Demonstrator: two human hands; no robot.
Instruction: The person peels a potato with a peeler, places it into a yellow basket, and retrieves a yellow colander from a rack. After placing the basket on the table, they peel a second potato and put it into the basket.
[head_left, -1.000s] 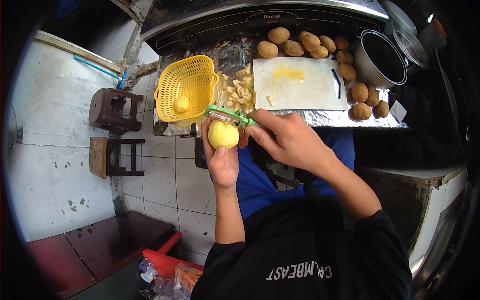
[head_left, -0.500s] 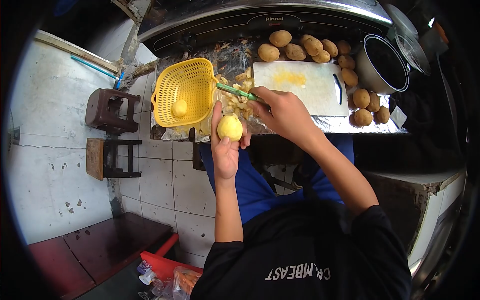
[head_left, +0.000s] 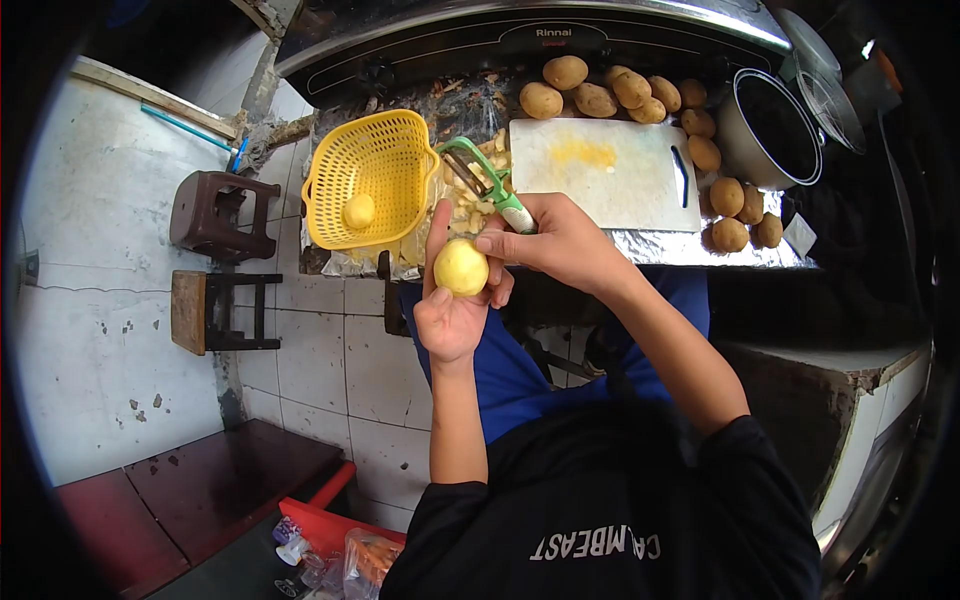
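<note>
In my left hand (head_left: 450, 322) lies a peeled, pale yellow potato (head_left: 461, 267), held by the fingers and thumb in front of the counter edge. My right hand (head_left: 555, 235) grips a green-handled peeler (head_left: 492, 188), its blade end pointing up and to the left. The right thumb and fingertips come close to the potato's upper right side; whether they touch it is hard to tell. Behind the peeler, potato peelings (head_left: 470, 205) lie on the foil. To the left stands a yellow plastic basket (head_left: 395, 130) with one peeled potato (head_left: 359, 211) inside.
A white cutting board (head_left: 640, 190) with yellow stains lies right of the peelings. Several unpeeled potatoes (head_left: 630, 88) line its back and right side. A pot (head_left: 735, 150) stands at the right, below the stove front (head_left: 400, 70). Two stools (head_left: 225, 215) are on the floor at left.
My right hand has come down and left toward the potato, and the peeler has turned so its head shows more fully. The potato in my left hand has shifted slightly lower.
</note>
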